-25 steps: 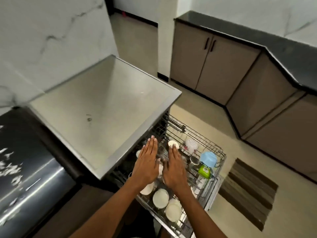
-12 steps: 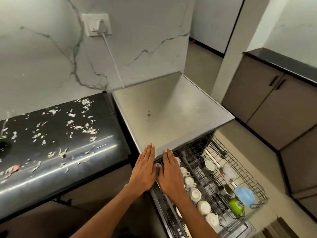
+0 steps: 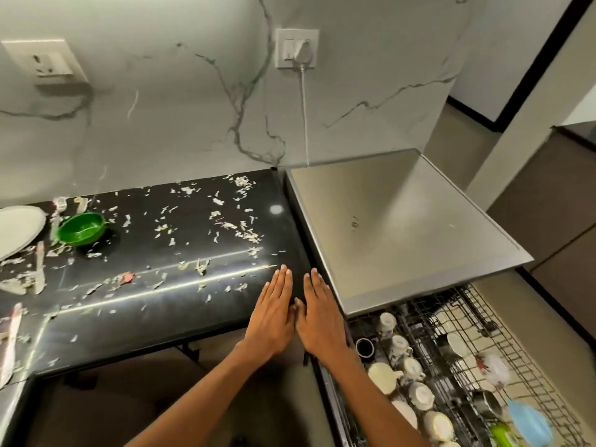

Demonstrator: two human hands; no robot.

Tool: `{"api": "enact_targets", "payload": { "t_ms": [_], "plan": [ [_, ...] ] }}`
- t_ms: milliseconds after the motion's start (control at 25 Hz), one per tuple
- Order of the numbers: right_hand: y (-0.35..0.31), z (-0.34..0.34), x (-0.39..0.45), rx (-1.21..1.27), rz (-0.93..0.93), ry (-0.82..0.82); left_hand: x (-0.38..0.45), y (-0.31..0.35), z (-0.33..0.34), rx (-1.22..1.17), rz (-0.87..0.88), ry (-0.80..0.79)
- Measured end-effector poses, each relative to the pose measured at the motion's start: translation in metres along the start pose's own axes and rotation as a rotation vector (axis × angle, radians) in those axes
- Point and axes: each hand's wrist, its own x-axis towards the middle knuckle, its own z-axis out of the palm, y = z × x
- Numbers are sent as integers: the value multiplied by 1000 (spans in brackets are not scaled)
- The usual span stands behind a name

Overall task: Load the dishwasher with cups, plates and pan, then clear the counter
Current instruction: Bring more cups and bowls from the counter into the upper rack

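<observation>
Two hands held flat side by side, palms down, fingers straight and together, holding nothing: left hand [image 3: 273, 312] over the right end of the black tabletop [image 3: 154, 285], right hand [image 3: 319, 314] over the gap between tabletop and the steel dishwasher top [image 3: 400, 227], thumbs nearly touching. A second ago both hands were over the pulled-out rack among the cups; half a second ago they were at the front edge of the dishwasher top; now they are further left, and the view has swung left so most of the tabletop shows. Rack [image 3: 503, 343] sits low right, still pulled out, loaded with white cups [image 3: 422, 395] in a row, a dark mug [image 3: 365, 347], a blue cup [image 3: 529, 422] and a green item [image 3: 501, 433], blurred. On the tabletop, newly in view: green bowl [image 3: 82, 228] far left, white plate [image 3: 17, 229] just beside it at the frame edge, scattered food scraps [image 3: 225, 221] across the surface, some cutlery-like pieces at the left, too blurred to name. Wall socket with plug [image 3: 297, 48] and cord above the dishwasher, a second socket [image 3: 45, 61] upper left.
</observation>
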Motion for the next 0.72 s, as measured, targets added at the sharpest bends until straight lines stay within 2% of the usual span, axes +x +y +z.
{"api": "enact_targets", "payload": {
  "t_ms": [320,720],
  "plan": [
    [-114,65,49,-29,-117,-19,-19,-120,-63,-50,-69,83],
    [-255,154,107,-51,-412,-191,-68,-264,-128,-38,-417,233]
  ]
}}
